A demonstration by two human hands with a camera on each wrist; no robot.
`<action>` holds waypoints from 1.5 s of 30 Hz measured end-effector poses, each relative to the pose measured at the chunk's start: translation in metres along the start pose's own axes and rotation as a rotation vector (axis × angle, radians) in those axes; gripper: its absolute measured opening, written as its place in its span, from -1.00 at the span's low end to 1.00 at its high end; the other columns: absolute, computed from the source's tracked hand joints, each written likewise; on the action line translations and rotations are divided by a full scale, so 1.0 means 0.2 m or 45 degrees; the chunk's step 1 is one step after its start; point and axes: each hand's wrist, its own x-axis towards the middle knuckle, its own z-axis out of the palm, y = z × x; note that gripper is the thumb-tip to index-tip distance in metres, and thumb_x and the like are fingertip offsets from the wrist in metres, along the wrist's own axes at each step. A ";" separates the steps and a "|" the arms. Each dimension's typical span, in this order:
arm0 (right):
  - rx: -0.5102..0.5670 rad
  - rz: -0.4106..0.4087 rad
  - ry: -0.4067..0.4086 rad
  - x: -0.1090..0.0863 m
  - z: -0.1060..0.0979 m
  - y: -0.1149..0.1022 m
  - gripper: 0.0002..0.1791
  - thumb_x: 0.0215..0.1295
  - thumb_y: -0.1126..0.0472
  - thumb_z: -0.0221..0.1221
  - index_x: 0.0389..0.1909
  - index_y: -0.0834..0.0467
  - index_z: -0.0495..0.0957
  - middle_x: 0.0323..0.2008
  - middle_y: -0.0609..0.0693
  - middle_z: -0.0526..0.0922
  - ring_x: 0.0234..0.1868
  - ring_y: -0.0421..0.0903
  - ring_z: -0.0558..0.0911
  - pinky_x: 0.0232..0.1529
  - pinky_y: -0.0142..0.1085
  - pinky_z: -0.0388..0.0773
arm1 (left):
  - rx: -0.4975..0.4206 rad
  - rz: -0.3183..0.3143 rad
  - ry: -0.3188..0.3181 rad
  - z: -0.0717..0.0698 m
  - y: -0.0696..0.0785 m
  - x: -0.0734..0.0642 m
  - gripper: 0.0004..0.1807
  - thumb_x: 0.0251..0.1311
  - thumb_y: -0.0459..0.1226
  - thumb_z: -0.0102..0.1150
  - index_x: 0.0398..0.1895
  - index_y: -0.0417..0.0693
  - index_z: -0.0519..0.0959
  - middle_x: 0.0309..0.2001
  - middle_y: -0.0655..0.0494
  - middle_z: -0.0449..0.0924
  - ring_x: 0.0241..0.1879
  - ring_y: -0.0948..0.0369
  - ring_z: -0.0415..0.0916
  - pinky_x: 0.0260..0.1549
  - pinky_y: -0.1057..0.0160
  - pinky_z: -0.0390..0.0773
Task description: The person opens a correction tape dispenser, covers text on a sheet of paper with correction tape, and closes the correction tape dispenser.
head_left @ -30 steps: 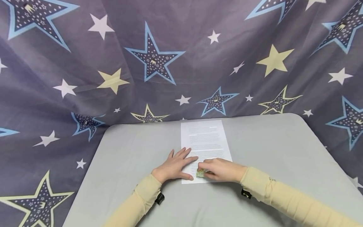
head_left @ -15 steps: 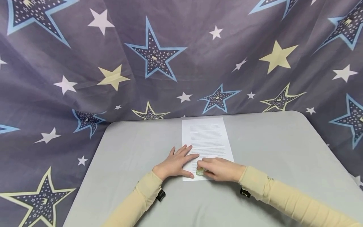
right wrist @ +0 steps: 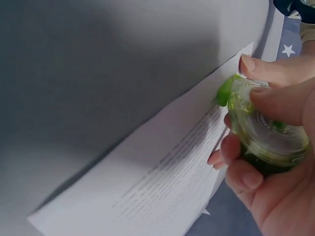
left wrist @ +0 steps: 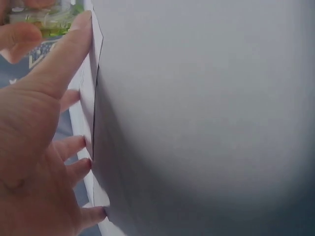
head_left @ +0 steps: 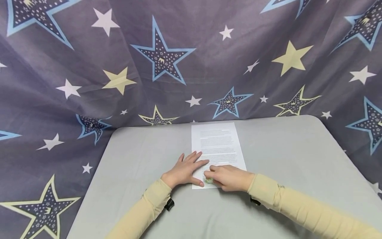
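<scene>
A white printed sheet of paper (head_left: 219, 139) lies on the grey table, its lines of text running across it. My left hand (head_left: 182, 171) rests spread on the sheet's lower left part, fingers straight, with the thumb (left wrist: 61, 64) near the bottom edge. A clear green correction tape (right wrist: 268, 132) is held in my right hand (head_left: 231, 177), thumb on one side and curled fingers on the other. Its green tip (right wrist: 225, 91) is down at the lower text lines, close to my left thumb. In the head view my right fingers hide most of the correction tape.
The grey table (head_left: 277, 149) stretches out on both sides of the sheet. Behind it hangs a dark curtain (head_left: 185, 39) printed with stars, which also comes round the left and right sides.
My right hand has moved slightly left along the lower text with the correction tape, closer to my left hand. The left hand stays in place on the paper. The head view has shifted slightly.
</scene>
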 end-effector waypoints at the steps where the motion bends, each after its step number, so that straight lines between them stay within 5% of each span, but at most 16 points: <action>1: -0.004 0.009 -0.017 0.00 0.00 0.00 -0.76 0.35 0.39 0.23 -0.18 0.05 0.40 -0.38 -0.13 0.40 -0.49 -0.22 0.43 -0.43 -0.33 0.48 | 0.004 -0.009 0.000 0.00 0.00 0.00 0.05 0.00 0.26 0.50 0.58 0.18 0.33 0.63 -0.21 0.04 0.61 -0.17 -0.02 0.40 -0.50 0.01; 19: 0.039 0.074 -0.138 0.00 -0.07 -0.02 -0.64 0.19 0.49 0.28 -0.18 0.05 0.40 -0.40 -0.13 0.37 -0.54 -0.26 0.33 -0.48 -0.38 0.38 | 0.015 -0.030 -0.049 -0.01 0.02 0.01 0.10 0.07 0.25 0.46 0.64 0.13 0.21 0.65 -0.29 -0.08 0.63 -0.24 -0.16 0.43 -0.47 -0.03; 45: 0.099 0.066 0.013 -0.04 -0.02 0.01 -0.81 0.42 0.36 0.19 -0.17 0.08 0.37 -0.34 -0.16 0.40 -0.44 -0.22 0.43 -0.35 -0.33 0.49 | -0.022 -0.034 -0.064 -0.01 0.00 0.00 0.09 0.10 0.21 0.46 0.65 0.11 0.19 0.65 -0.30 -0.13 0.63 -0.25 -0.21 0.45 -0.46 -0.12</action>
